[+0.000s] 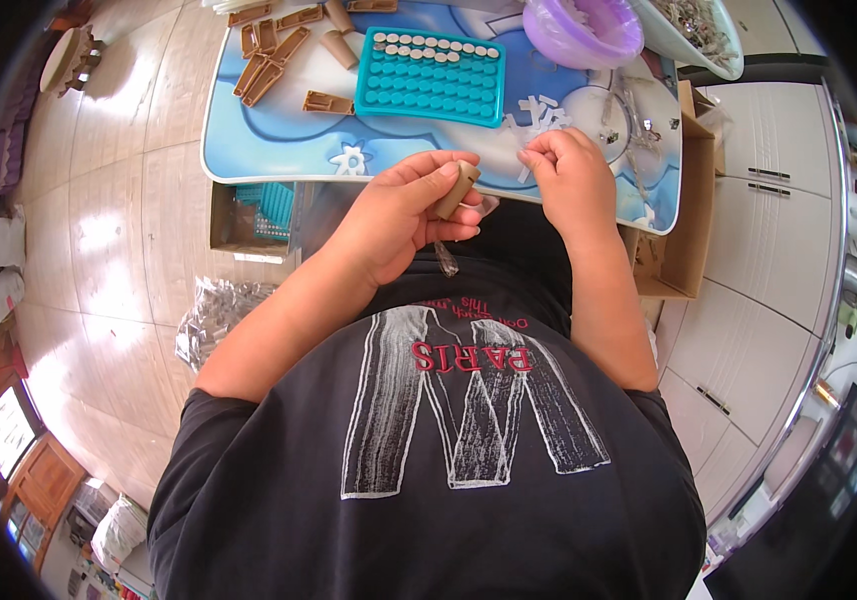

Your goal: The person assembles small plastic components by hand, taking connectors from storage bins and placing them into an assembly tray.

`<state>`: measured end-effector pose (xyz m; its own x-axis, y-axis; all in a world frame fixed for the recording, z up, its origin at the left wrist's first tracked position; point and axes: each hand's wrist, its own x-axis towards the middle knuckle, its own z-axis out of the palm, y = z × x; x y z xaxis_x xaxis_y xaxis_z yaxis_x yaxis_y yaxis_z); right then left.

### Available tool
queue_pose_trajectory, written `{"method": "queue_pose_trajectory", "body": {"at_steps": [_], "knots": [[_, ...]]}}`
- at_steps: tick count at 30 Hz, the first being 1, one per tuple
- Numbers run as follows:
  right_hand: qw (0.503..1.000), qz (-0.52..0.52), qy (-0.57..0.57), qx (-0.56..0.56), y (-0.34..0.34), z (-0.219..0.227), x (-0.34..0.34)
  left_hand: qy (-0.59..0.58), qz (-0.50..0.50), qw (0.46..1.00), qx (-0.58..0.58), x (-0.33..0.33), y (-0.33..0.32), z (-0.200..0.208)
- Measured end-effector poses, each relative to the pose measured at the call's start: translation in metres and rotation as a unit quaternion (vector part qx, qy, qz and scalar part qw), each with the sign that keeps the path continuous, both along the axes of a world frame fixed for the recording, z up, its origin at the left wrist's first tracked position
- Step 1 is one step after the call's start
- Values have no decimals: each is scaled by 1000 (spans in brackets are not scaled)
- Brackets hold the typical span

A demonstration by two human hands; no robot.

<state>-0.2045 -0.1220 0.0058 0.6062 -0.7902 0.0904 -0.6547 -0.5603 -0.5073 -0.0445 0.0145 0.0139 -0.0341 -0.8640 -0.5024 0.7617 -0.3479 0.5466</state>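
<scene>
My left hand (399,210) is closed around a tan, rounded plastic piece (458,192) with a small dark slot near its upper end. A shiny, crinkled clear thing (446,258) shows just below that hand; whether the hand touches it I cannot tell. To the right, my right hand (577,185) pinches a small white strip (525,172) at the table's near edge. Just beyond its fingers lies a loose pile of similar white strips (546,113). A teal tray (429,90) with rows of round pockets lies ahead, some far pockets holding white discs.
Several brown plastic pieces (271,68) lie at the table's far left. A purple bowl (599,35) with a clear liner and a white bin (714,45) stand far right. Cardboard boxes (694,200) flank the blue table (279,140). A silvery plastic bag (214,315) rests lower left.
</scene>
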Motion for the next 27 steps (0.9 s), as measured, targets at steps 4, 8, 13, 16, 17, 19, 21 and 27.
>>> {"method": "queue_pose_trajectory", "body": {"at_steps": [4,8,13,16,17,19,21,27], "knots": [[998,-1,-9,-64,-2,-4,-1,-2,11,1000,-1,0,0,1],[997,-60,-36,-42,2,5,-2,24,33,999,-14,2,1,-3],[981,-10,-192,-31,15,20,-1,68,43,997,-17,2,2,-9],[974,61,-209,-71,33,27,7,115,41,992,-32,2,2,-12],[971,83,-211,-81,40,26,9,139,42,989,-41,1,2,-13],[963,119,-224,-91,48,26,13,134,43,989,-46,1,4,-16],[950,169,-235,-116,52,25,16,130,43,989,-51,2,5,-17],[938,195,-251,-137,53,20,20,117,62,991,-37,1,6,-15]]}}
